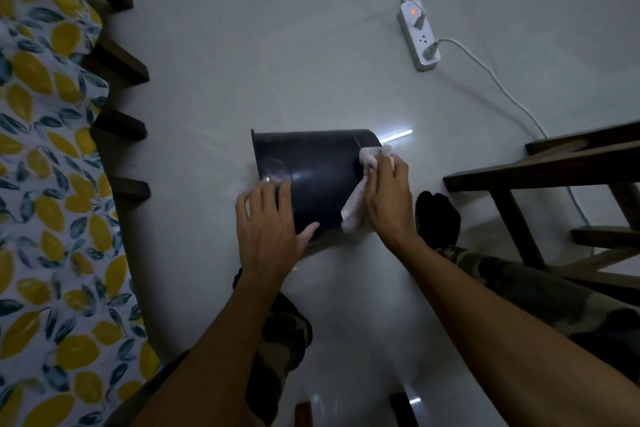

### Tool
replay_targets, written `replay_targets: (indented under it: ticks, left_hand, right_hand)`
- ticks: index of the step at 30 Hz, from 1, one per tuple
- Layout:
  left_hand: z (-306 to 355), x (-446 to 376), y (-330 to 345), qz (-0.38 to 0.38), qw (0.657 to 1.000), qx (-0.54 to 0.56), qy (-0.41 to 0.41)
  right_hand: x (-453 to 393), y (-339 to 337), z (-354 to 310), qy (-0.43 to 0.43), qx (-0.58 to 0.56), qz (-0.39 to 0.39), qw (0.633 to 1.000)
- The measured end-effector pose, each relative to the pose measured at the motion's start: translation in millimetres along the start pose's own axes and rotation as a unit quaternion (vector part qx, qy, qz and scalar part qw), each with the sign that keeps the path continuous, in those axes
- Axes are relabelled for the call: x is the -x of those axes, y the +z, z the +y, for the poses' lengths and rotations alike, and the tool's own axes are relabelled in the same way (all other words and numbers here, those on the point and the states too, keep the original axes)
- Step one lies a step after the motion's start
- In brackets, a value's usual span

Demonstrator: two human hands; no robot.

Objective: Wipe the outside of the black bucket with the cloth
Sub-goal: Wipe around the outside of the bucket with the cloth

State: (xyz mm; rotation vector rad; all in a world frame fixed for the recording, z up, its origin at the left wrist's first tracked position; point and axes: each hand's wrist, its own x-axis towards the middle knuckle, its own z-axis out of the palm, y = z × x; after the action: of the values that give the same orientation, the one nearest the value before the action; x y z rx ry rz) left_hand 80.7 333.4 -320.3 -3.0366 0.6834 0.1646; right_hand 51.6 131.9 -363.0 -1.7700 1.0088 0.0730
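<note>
Left hand (268, 229) is bracing the tipped black bucket (318, 173) while right hand (388, 194) is pressing the cloth (369, 156) near its base, wiping seemingly midway.

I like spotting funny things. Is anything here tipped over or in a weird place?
Yes. The black bucket lies on its side on the floor instead of standing, steadied by the left hand while the right hand presses the cloth on it. A power strip sits out on the floor too.

A glossy black bucket (318, 177) lies on its side, rim pointing left, with a crumpled white cloth (360, 194) pressed against its base end.
</note>
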Motion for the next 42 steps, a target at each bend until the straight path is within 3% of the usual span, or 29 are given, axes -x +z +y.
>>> replay_targets:
  ticks: [6, 10, 15, 20, 23, 28, 31, 33, 36, 42]
  left_hand:
    - [-5.8, -11.4, -17.3, 0.037, 0.999, -0.005, 0.016]
    - [-4.0, -19.5, -14.3, -0.041, 0.999, 0.012, 0.034]
    - [-0.3, -14.1, -6.2, -0.109, 0.994, -0.011, 0.015]
    - [-1.6, -17.3, -9.1, -0.043, 0.998, -0.022, 0.033]
    - [-1.2, -9.7, -4.4, -0.124, 0.992, -0.028, -0.013]
    - [7.2, 13.7, 11.7, -0.324, 0.942, 0.053, -0.074]
    - [14.6, 24.5, 19.3, -0.343, 0.933, 0.090, -0.057]
    - [19.1, 29.3, 23.0, -0.342, 0.936, 0.083, -0.035]
    - [27.2, 38.9, 27.6, -0.368, 0.927, 0.065, -0.028]
    - [30.6, 52.0, 36.3, -0.368, 0.928, 0.049, -0.029]
  right_hand:
    - [44.3, -12.1, 4.2, -0.171, 0.136, -0.032, 0.975]
    - [54.4, -16.7, 6.4, -0.234, 0.181, -0.026, 0.955]
    - [53.5, -18.4, 2.7, -0.238, 0.186, -0.019, 0.953]
    - [50.1, -19.0, -0.9, -0.249, 0.178, 0.003, 0.952]
    - [52.8, -22.5, -2.2, -0.261, 0.180, 0.017, 0.948]
    - [62.8, -29.3, 3.4, -0.283, 0.197, 0.009, 0.939]
    - [73.5, -28.9, 20.9, -0.327, 0.269, -0.030, 0.906]
    - [81.1, -22.1, 41.6, -0.356, 0.342, -0.109, 0.863]
    - [89.2, -6.7, 66.2, -0.326, 0.440, -0.198, 0.813]
    - [69.3, 14.7, 63.4, -0.316, 0.485, -0.212, 0.787]
